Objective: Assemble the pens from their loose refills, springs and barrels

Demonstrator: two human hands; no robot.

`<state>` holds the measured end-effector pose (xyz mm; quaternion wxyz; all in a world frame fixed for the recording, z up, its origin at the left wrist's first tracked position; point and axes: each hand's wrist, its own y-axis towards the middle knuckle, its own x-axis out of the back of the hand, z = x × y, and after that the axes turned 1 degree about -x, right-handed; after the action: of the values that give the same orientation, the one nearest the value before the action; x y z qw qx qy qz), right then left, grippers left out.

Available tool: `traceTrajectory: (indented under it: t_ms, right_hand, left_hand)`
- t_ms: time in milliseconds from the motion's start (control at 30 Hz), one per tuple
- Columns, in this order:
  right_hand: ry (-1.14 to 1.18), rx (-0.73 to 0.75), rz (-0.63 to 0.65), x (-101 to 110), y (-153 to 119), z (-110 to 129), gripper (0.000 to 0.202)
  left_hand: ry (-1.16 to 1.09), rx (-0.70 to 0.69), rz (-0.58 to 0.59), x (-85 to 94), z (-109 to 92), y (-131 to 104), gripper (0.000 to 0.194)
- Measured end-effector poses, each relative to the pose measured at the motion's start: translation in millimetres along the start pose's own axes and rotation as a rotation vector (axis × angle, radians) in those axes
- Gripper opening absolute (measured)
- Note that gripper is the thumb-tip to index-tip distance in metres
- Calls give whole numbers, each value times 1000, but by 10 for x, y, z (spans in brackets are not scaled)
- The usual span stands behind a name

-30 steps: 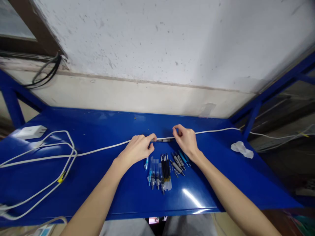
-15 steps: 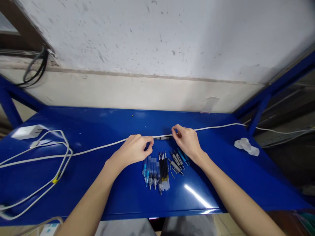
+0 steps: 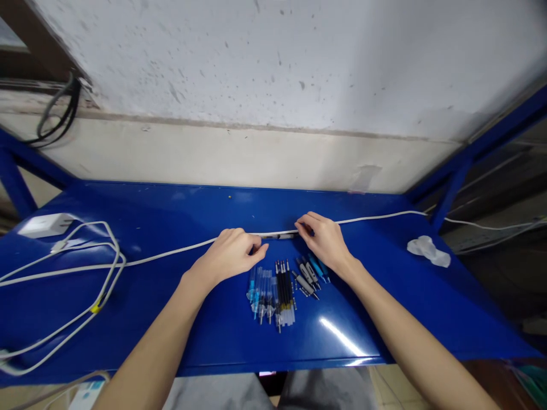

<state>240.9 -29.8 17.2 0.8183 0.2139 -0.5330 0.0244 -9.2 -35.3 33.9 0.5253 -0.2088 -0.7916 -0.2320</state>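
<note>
My left hand [image 3: 235, 251] is beside the white cable on the blue table, its thumb and fingers curled around one end of a dark pen part [image 3: 271, 237]. Across from it, my right hand [image 3: 320, 236] pinches a grey pen part [image 3: 287, 236] near the cable. Below the hands lie clear pen barrels [image 3: 264, 287], black refills [image 3: 285, 287], grey grips [image 3: 305, 276] and blue grips [image 3: 317, 266], with tiny parts among them. The fingertips partly hide both held parts.
A white cable [image 3: 171, 251] crosses the blue table [image 3: 192, 205] behind the pen parts and loops at the left, near a white adapter [image 3: 46, 225]. Crumpled white plastic [image 3: 428, 251] lies at the right. Blue frame bars and a wall bound the table.
The pen held between my hands has separated, with a dark piece now showing between them. My right hand has shifted slightly left, and the view has tilted a little.
</note>
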Motion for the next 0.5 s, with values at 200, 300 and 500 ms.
traceTrajectory:
  t_ms: [200, 300, 500]
  right_hand:
    - [3, 64, 51, -13, -7, 27, 21]
    - [14, 161, 55, 5, -9, 47, 23]
    - [40, 289, 139, 30, -3, 56, 26]
  left_hand:
    - [-36, -6, 63, -1, -21, 3, 53]
    - [-51, -9, 76, 7, -41, 2, 53]
    - [-81, -22, 75, 16, -56, 5, 52]
